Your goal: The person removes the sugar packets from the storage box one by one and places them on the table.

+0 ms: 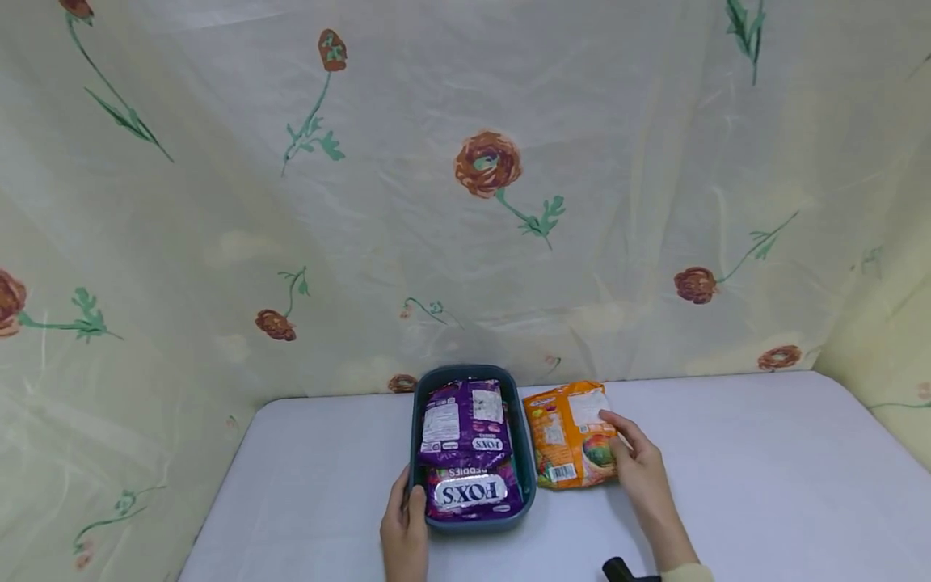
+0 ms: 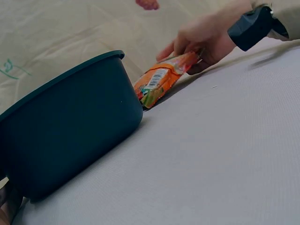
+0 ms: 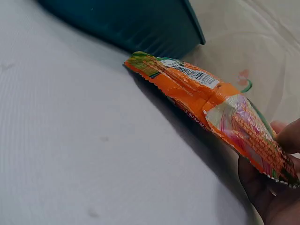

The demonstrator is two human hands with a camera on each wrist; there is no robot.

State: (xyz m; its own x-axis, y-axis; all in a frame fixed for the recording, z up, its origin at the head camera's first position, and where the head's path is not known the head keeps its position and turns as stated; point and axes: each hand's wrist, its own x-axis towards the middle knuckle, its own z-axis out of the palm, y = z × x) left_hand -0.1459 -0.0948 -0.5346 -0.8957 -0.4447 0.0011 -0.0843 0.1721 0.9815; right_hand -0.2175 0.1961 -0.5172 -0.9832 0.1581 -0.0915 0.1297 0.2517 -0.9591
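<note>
A dark teal plastic basket [image 1: 476, 525] stands on the table and holds two purple Fox's candy bags [image 1: 476, 490], one partly over the other. At its near left corner my left hand [image 1: 406, 529] grips the basket, thumb by the rim and fingers along the outer wall. Just right of the basket is an orange candy bag [image 1: 560, 436]. My right hand [image 1: 643, 469] pinches this bag by its right edge, which is tilted up off the table in the right wrist view. The bag's other end [image 3: 145, 63] lies low beside the basket wall [image 3: 140, 23].
The white table [image 1: 749, 469] extends to both sides of the basket. Behind it hangs a pale curtain [image 1: 407, 242] with printed flowers, close to the basket's far end. A black device [image 2: 253, 28] is worn on the right wrist.
</note>
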